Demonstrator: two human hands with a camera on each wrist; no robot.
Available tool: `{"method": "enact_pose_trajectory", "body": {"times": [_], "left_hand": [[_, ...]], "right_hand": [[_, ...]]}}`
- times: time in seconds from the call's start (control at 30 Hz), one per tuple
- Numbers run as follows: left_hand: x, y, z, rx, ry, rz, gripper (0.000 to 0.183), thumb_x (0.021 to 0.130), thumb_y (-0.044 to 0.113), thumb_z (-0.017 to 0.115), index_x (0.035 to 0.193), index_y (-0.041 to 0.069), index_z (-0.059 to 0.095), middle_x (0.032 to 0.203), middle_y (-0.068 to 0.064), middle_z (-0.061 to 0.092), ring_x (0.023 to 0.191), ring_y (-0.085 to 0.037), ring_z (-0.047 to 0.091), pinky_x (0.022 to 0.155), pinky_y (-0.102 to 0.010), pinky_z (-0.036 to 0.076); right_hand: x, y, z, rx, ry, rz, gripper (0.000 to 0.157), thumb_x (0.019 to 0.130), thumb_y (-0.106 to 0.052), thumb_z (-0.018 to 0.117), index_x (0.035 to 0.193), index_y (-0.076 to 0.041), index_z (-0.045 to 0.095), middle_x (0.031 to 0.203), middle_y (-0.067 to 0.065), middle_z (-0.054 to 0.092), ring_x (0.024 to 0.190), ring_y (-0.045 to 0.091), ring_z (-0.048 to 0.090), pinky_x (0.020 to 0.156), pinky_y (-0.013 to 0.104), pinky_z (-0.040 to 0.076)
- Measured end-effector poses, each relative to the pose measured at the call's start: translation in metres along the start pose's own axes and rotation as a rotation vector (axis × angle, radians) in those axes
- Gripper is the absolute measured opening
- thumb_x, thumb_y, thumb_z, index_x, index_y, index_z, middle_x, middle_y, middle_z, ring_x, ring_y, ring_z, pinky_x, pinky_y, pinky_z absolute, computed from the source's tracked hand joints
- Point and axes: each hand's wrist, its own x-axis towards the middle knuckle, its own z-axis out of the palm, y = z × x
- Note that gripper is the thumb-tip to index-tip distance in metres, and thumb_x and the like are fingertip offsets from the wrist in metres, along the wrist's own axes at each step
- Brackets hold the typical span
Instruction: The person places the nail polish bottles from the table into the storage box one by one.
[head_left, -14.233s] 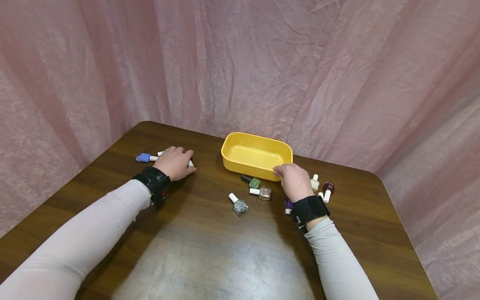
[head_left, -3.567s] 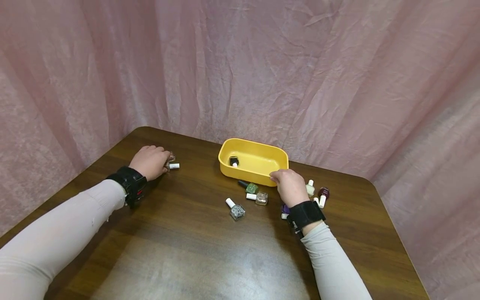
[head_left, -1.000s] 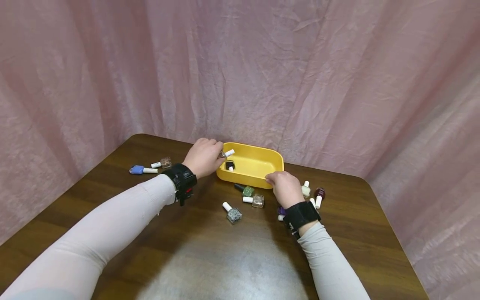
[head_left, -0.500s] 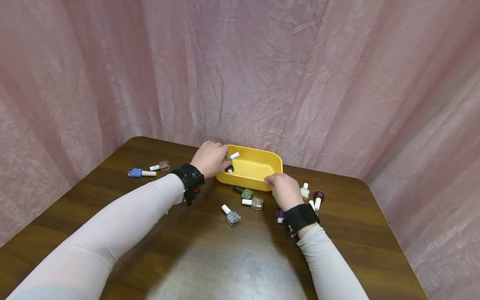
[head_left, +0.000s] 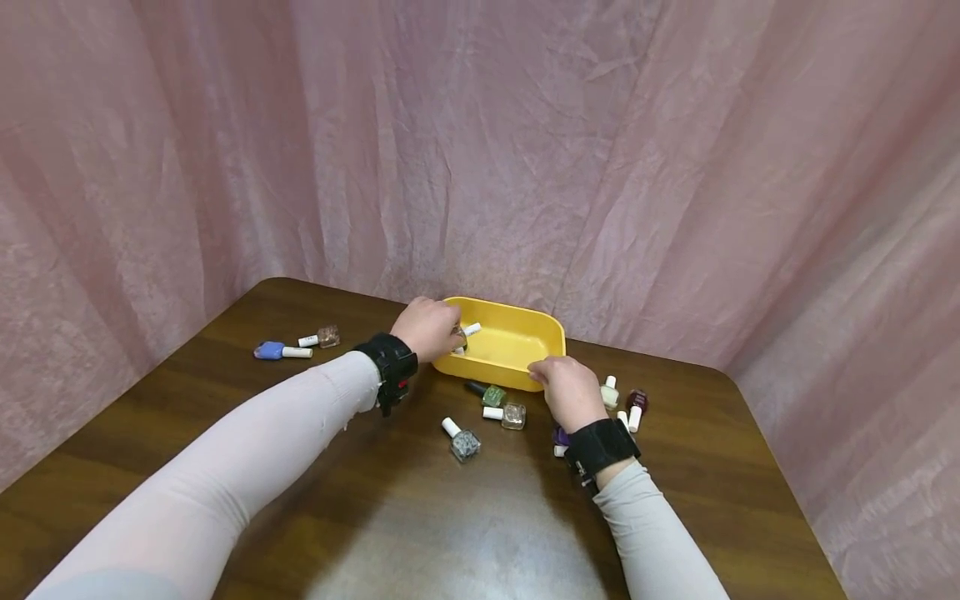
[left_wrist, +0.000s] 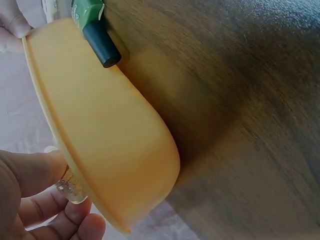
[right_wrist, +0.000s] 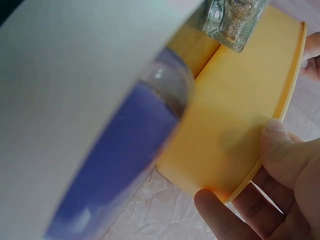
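Note:
My left hand (head_left: 429, 327) reaches over the left end of a yellow plastic container (head_left: 487, 371). Its thumb and fingers pinch a glittery nail polish bottle (left_wrist: 73, 189) just inside the rim, the white cap (head_left: 472, 328) pointing right. A dark nail polish bottle inside is mostly hidden behind that hand. At the front right corner, my right hand (head_left: 572, 392) grips the container's rim, thumb on the outer wall in the right wrist view. Just in front of the container lie a green nail polish bottle (head_left: 493, 396) with a black cap and a clear glitter one (head_left: 513, 416).
On the wooden table (head_left: 420, 517), a blue bottle (head_left: 268, 350) and a copper glitter bottle (head_left: 328, 336) lie left. A grey speckled bottle (head_left: 465, 446) is nearer. Purple (head_left: 561, 436), pale (head_left: 609, 394) and dark red (head_left: 637, 402) bottles lie around my right hand.
The container was bare at first; a dark bottle then appeared in it. My left hand took a glitter bottle from the left and lowered it inside. My right hand stayed on the rim.

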Motion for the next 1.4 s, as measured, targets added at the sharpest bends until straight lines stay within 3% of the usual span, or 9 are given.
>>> {"method": "enact_pose_trajectory", "body": {"times": [0.3, 0.67, 0.9, 1.13, 1.4], "left_hand": [[0.006, -0.001, 0.005, 0.038, -0.021, 0.058, 0.023, 0.096, 0.03, 0.087, 0.084, 0.012, 0.08, 0.071, 0.005, 0.069, 0.074, -0.022, 0.062, 0.094, -0.047, 0.051], [0.012, -0.002, 0.005, 0.032, -0.126, 0.041, 0.025, 0.096, 0.033, 0.089, 0.085, 0.013, 0.08, 0.073, 0.007, 0.069, 0.079, -0.02, 0.065, 0.117, -0.05, 0.042], [0.016, 0.003, 0.001, 0.051, -0.209, 0.02, 0.025, 0.097, 0.033, 0.087, 0.082, 0.014, 0.08, 0.07, 0.007, 0.07, 0.081, -0.018, 0.067, 0.115, -0.049, 0.042], [0.021, 0.002, 0.004, 0.081, -0.245, 0.018, 0.031, 0.097, 0.032, 0.087, 0.073, 0.015, 0.076, 0.065, 0.008, 0.065, 0.074, -0.017, 0.061, 0.103, -0.047, 0.045], [0.021, 0.007, -0.002, 0.097, -0.283, 0.012, 0.033, 0.098, 0.026, 0.087, 0.069, 0.016, 0.073, 0.064, 0.007, 0.063, 0.07, -0.017, 0.057, 0.108, -0.048, 0.044]], "right_hand": [[-0.001, -0.001, 0.0, 0.005, 0.009, -0.005, 0.009, 0.1, -0.009, 0.081, 0.107, -0.009, 0.086, 0.096, 0.007, 0.081, 0.092, 0.03, 0.076, 0.085, 0.051, 0.062], [-0.001, -0.001, 0.0, 0.003, 0.023, -0.026, 0.009, 0.098, -0.009, 0.082, 0.106, -0.009, 0.087, 0.095, 0.008, 0.081, 0.091, 0.03, 0.077, 0.084, 0.051, 0.062], [-0.001, 0.001, 0.002, 0.002, 0.033, -0.034, 0.007, 0.098, -0.008, 0.082, 0.105, -0.009, 0.086, 0.092, 0.006, 0.079, 0.088, 0.028, 0.075, 0.082, 0.05, 0.062], [-0.001, 0.001, 0.002, 0.005, 0.03, -0.022, 0.009, 0.098, -0.008, 0.083, 0.106, -0.009, 0.086, 0.094, 0.006, 0.08, 0.09, 0.028, 0.075, 0.084, 0.049, 0.062], [-0.003, 0.002, 0.003, 0.0, 0.037, -0.022, 0.007, 0.097, -0.008, 0.083, 0.104, -0.009, 0.086, 0.094, 0.006, 0.08, 0.091, 0.029, 0.076, 0.084, 0.05, 0.062]]}}
